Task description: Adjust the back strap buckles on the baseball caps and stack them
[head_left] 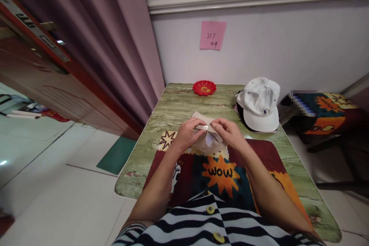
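A pale beige baseball cap (206, 147) is between my hands over the patterned mat, its back opening toward me and its brim pointing away. My left hand (186, 133) pinches one side of the cap's back strap, near a small shiny buckle (205, 127). On the other side, my right hand (229, 132) is closed on the strap with thumb and fingers together. Part of the cap is covered by my fingers. To the right, a white cap (261, 98) sits on top of a stack of caps, with a dark one showing beneath it.
The wood-patterned table (173, 103) stands against a wall bearing a pink note (213, 35). A red scalloped dish (204, 88) lies at its back edge. Under my arms spreads a colourful mat (221, 175). A curtain (129, 27) and a door (66, 80) stand left; a patterned-covered stool (328, 113) is right.
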### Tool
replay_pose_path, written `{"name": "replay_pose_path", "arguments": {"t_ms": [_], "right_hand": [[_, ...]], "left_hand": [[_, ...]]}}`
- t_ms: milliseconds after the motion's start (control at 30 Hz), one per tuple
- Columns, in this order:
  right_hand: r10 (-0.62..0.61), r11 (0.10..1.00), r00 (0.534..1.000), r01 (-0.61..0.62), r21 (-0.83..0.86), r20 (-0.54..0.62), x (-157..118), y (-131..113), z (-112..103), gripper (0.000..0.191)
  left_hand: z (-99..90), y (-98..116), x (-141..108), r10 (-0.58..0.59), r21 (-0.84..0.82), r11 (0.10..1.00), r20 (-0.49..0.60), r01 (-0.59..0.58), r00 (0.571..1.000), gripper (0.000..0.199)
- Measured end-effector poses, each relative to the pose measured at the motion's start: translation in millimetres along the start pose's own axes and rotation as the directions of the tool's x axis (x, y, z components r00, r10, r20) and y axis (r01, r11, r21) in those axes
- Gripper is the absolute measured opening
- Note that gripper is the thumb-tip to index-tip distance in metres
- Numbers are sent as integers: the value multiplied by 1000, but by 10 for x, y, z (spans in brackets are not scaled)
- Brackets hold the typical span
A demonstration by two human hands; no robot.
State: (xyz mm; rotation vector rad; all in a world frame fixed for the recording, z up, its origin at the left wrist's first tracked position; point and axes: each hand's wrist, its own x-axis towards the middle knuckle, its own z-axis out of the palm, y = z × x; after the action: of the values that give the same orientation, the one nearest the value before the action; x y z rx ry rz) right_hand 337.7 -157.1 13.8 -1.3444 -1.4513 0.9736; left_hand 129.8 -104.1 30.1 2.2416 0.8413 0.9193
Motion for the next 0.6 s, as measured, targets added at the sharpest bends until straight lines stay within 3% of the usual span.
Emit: {"name": "replay_pose_path", "arguments": {"t_ms": [67,233,367,500,600], "right_hand": [[-11,998,1000,10,-66,-6,-40,20,-83,44],[42,999,983,-41,-7,177,-146,50,-189,38],[35,997,984,-46,64,174,-151,75,-136,34],[28,997,989,-37,61,145,-124,85,-101,29],[29,998,993,-34,43,111,-111,86,-96,28]], "left_hand": [[-15,-27,-3,1,19,1000,-14,-1,1000,15],[-86,-142,43,-9,6,1000,26,9,1000,19],[-154,-252,153,-94,-195,972,192,132,977,35],[-219,-306,250,-125,-216,950,404,227,906,33],[-236,-275,253,-121,-233,941,442,245,889,32]]}}
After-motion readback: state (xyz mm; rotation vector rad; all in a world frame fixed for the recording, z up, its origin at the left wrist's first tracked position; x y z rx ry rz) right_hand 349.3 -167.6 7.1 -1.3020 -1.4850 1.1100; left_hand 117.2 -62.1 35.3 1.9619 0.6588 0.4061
